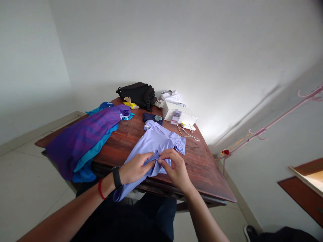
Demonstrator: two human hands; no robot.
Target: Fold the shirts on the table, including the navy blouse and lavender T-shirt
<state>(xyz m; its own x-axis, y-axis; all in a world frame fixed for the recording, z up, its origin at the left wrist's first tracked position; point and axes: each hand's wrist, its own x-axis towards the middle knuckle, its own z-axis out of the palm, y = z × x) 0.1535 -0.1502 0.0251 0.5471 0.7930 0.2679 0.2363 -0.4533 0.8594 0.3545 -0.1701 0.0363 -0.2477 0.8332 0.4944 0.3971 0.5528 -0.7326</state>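
Observation:
A lavender shirt [153, 139] lies on the wooden table [202, 168], its collar toward the far side and its lower left part hanging over the near edge. My left hand [136, 167], with a dark band at the wrist, pinches a fold of the cloth between thumb and fingers. Close beside it my right hand [175, 166] grips the same bunched fabric with thumb and fingertips. Just beyond the collar sits a folded dark navy cloth [151, 118] with a pale print.
Purple clothing [88, 134] and blue clothing [87, 171] drape over the table's left edge. Farther back are a black bag [137, 94], a yellow packet [130, 103], a white box [171, 111] and a white cable [188, 133]. A pink coat stand [264, 129] leans across the right.

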